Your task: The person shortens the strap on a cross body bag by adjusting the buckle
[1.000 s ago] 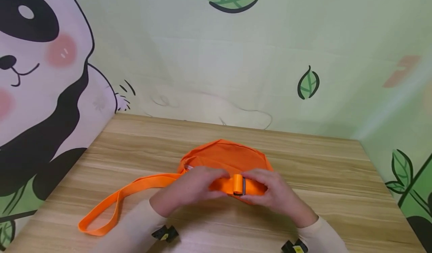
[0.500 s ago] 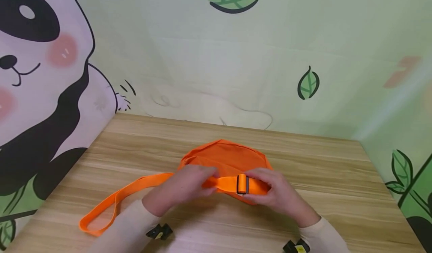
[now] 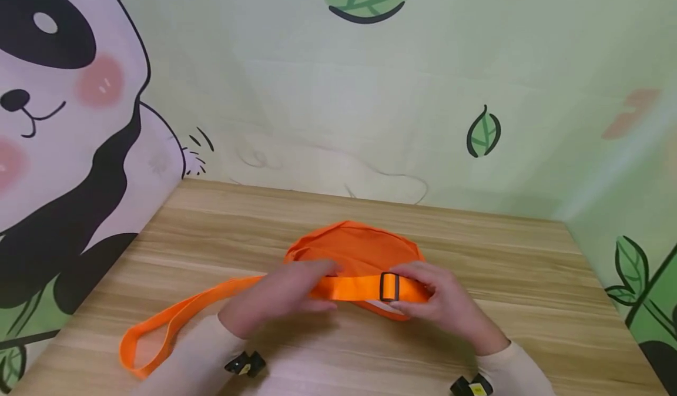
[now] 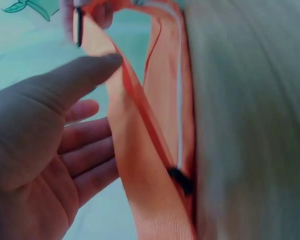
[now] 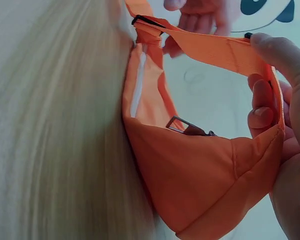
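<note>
An orange waist bag (image 3: pixel 359 243) lies on the wooden table, its orange strap (image 3: pixel 349 288) stretched in front of it between both hands. My right hand (image 3: pixel 449 302) pinches the strap just beside a dark slide buckle (image 3: pixel 389 287); in the right wrist view its thumb presses on the webbing with fingers curled behind. Around the strap further left is my left hand (image 3: pixel 280 293), thumb and fingers apart. In the left wrist view its thumb touches the strap's edge and its fingers extend behind the webbing. A white zip (image 4: pixel 179 100) runs along the bag.
The strap's loose loop (image 3: pixel 143 349) lies at the left on the wooden table (image 3: pixel 502 255). Upright printed panels with a panda (image 3: pixel 69 120) and leaves stand behind and at the sides. Small black devices (image 3: pixel 245 363) sit at both wrists.
My left hand has slid left along the strap, loosening its hold, and more strap shows between the hands. The slide buckle and my right hand have shifted slightly right.
</note>
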Motion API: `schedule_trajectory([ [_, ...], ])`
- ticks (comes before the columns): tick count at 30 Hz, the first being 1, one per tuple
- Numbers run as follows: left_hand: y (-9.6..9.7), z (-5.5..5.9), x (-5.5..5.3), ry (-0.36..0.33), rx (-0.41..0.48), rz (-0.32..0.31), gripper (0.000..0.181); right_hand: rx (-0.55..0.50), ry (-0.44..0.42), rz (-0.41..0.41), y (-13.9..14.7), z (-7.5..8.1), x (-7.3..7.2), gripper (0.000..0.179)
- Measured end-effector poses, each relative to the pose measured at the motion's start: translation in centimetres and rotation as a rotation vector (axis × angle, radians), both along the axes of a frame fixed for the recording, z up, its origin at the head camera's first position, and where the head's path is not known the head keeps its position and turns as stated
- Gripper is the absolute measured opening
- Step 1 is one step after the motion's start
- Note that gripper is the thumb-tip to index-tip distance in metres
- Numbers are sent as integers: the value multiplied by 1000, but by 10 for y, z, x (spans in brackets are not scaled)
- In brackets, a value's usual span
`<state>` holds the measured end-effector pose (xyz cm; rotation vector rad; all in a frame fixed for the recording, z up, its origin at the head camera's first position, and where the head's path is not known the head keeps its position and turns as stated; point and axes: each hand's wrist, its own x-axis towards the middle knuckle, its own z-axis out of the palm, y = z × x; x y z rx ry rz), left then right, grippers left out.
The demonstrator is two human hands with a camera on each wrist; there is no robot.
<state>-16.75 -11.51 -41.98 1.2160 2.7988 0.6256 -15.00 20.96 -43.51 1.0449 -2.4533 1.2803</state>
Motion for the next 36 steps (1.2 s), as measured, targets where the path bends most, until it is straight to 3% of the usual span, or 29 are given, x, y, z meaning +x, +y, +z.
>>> schedule_trajectory([
  [2,7,-2,0,-42,8,-3,66,-6,4,8,-1,0,-1,47],
  [4,14,-3,-1,-41,-5,-6,69,-10,-7,18,-1,0,-1,47],
  [9,31,-1,-3,66,-72,-8,46,10,-72,2,1,3,0,48],
  [11,35,3,-4,83,-81,7,37,54,-58,-19,1,6,1,55],
  [13,38,7,-3,81,-83,20,35,121,-1,-34,-1,9,2,63],
  [16,42,10,-2,91,-91,4,39,226,151,-47,-7,14,3,69],
  [19,48,10,1,152,-92,-36,42,317,308,-59,-17,17,5,63],
  [21,52,10,3,202,-81,-58,42,372,343,-78,-22,21,7,58],
  [25,54,8,4,253,-55,-73,36,432,249,-86,-26,25,11,42],
  [31,40,1,2,187,-64,-22,37,348,41,-58,-10,26,7,34],
  [36,24,0,2,153,-60,17,38,318,35,-133,11,26,5,37],
])
